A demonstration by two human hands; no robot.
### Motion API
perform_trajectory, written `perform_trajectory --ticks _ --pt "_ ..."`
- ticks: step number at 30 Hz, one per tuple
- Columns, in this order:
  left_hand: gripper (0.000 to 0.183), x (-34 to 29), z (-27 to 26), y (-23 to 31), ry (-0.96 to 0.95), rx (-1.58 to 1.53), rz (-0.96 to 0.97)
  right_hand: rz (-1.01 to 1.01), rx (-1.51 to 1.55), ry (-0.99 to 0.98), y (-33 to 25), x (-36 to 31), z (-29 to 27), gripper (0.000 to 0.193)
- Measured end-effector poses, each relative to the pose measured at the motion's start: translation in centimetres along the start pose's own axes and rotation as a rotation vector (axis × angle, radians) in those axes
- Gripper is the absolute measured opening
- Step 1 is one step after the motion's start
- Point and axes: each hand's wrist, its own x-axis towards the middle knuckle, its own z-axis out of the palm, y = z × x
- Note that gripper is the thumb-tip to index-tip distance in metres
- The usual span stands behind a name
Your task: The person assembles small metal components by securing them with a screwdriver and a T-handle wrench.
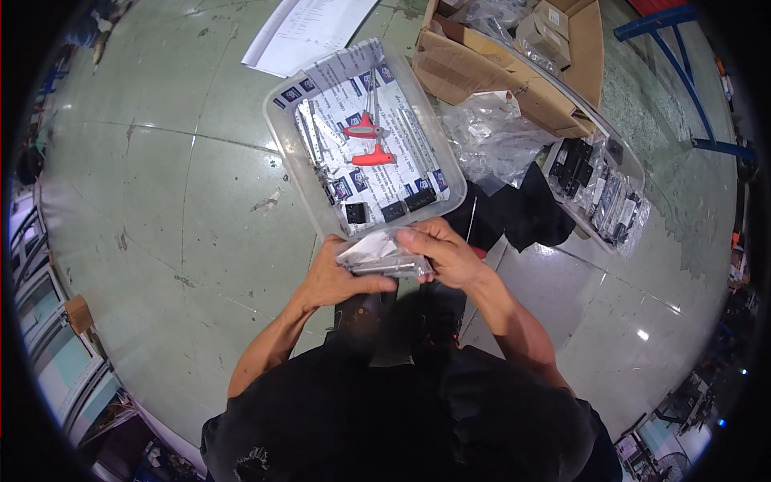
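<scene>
Between both hands I hold a clear plastic bag point(384, 255) with long silvery metal parts and a white label in it. My left hand point(333, 277) grips its left end, the thumb lying along the lower edge. My right hand point(448, 255) is closed on the right end, thumb on top. Just beyond the bag stands a translucent plastic bin point(281, 161) lined with printed paper. Inside it lie two red T-handle tools point(373, 157), thin metal strips point(309, 132) on the left, and small black blocks point(355, 213) along the near side.
Paper sheets point(305, 36) lie beyond the bin. An opened cardboard box point(474, 76) with packets stands at far right, crumpled clear plastic point(490, 132) before it. A second tray point(598, 229) holds bagged black and metal parts, beside a black cloth point(530, 213). Blue metal legs point(679, 60) rise at right.
</scene>
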Motion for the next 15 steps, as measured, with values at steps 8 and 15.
perform_trajectory --ticks 8,15 --pt "0.06 -3.1 1.8 -0.4 0.23 0.097 0.176 -0.407 -0.153 0.092 2.2 0.0 4.5 0.04" --pt "0.048 -3.2 2.6 -0.1 0.276 0.06 0.138 -0.685 -0.467 0.161 3.1 1.4 4.8 0.029"
